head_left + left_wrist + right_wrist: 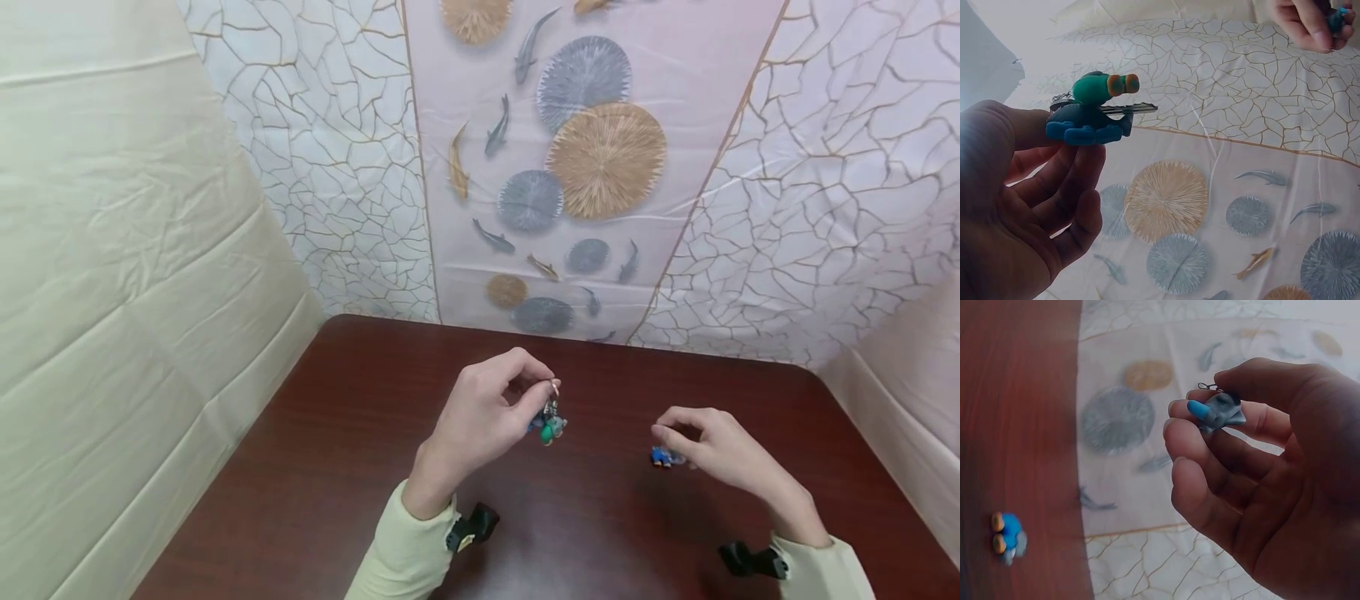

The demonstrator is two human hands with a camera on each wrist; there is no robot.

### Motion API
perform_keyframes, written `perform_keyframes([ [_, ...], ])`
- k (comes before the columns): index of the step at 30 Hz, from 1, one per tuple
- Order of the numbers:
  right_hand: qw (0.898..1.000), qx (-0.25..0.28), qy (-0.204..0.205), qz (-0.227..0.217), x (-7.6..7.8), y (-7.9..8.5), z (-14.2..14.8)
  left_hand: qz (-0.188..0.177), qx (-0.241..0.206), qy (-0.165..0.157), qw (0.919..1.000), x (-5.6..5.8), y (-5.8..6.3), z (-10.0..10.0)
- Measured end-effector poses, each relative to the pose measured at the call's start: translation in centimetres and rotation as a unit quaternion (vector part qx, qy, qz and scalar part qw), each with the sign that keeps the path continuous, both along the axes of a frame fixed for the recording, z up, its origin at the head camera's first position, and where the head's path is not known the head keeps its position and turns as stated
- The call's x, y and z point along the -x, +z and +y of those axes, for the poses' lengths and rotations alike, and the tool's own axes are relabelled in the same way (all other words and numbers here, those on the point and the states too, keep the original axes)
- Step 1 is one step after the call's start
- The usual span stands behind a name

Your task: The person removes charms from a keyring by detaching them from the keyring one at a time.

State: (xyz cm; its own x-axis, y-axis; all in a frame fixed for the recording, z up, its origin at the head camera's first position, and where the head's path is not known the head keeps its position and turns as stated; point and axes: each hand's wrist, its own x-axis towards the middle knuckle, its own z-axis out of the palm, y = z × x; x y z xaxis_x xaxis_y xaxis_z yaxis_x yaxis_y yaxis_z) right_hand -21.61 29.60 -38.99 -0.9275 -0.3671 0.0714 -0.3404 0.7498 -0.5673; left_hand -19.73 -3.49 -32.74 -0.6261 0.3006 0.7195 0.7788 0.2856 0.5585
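My left hand [483, 417] pinches a bunch of keychain charms [552, 427] by a ring at the top, above the table's middle. In the left wrist view the bunch shows a green figure [1091, 89] with orange feet, a dark figure with blue parts [1088, 132] and a metal key [1144, 109]. My right hand [720, 446] holds a small grey charm [1222, 411] with a blue tip and a short chain, between thumb and fingers. A blue figure [1009, 532] with orange feet and a grey part lies on the table, near that hand.
The dark red-brown table [337, 467] has rounded far corners. Behind it hangs a patterned cloth [525, 250] with fish and round leaf shapes; a cream cloth [150, 250] hangs at the left. Black camera straps [471, 527] sit on both wrists.
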Motion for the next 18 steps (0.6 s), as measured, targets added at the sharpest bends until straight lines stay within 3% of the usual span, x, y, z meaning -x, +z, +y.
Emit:
perform_keyframes([
  [13,0.999,0.002,0.003,-0.053,1.6,-2.7,2.9,-0.003,0.012,0.014,0.9998,0.0,0.1,-0.2],
  [18,0.997,-0.001,-0.016,-0.074,2.0,-3.8,3.8,0.002,0.016,0.018,0.9997,0.0,0.1,-0.3],
])
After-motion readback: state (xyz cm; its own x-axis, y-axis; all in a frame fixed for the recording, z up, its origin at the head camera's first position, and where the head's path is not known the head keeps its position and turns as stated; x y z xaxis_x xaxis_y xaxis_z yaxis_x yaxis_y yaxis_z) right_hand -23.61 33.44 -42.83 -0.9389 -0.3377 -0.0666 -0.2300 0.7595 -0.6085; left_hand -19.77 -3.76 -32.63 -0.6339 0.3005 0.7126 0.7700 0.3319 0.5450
